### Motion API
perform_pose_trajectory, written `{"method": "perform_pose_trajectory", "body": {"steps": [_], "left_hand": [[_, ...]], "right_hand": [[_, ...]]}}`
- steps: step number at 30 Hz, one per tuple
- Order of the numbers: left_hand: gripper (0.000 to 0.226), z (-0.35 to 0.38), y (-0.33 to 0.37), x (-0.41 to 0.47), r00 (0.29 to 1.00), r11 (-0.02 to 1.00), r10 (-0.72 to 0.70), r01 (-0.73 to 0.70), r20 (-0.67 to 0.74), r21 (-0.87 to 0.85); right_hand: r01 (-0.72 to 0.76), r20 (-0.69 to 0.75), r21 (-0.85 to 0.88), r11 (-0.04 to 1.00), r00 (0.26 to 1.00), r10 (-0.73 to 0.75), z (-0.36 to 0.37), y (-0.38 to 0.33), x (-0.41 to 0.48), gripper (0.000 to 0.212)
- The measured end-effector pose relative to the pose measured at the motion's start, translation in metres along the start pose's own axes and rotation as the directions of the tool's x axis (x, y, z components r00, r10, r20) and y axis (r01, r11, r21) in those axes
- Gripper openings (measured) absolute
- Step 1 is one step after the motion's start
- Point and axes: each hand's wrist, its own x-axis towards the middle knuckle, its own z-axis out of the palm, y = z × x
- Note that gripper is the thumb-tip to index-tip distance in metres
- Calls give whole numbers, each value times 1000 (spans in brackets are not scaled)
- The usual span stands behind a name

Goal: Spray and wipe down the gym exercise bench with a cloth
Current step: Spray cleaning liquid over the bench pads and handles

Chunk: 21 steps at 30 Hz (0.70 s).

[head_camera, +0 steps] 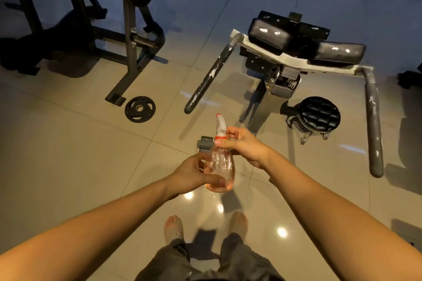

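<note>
The task looks barely begun: the left hand (194, 177) cups the spray bottle (219, 166), the right hand (243, 146) grips its neck, and the bench (271, 33) stands unwiped at one o'clock, no cloth visible.

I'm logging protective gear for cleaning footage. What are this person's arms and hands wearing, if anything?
Nothing. The left hand and right hand are bare, no gloves, no rings that show. Both forearms are uncovered to the picture's edge: no sleeves, watch or wristbands in view.
</note>
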Motion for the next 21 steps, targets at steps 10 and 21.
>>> {"method": "perform_pose_trajectory", "body": {"steps": [10, 21], "left_hand": [[46, 41, 60, 41, 989, 987, -3, -21, -149, -156], [46, 9, 115, 66, 989, 980, 62, -86, -134, -181]], "right_hand": [[67, 54, -93, 993, 997, -62, -76, -38, 28, 33], [137, -17, -18, 990, 990, -138, -99, -89, 45, 38]]}}
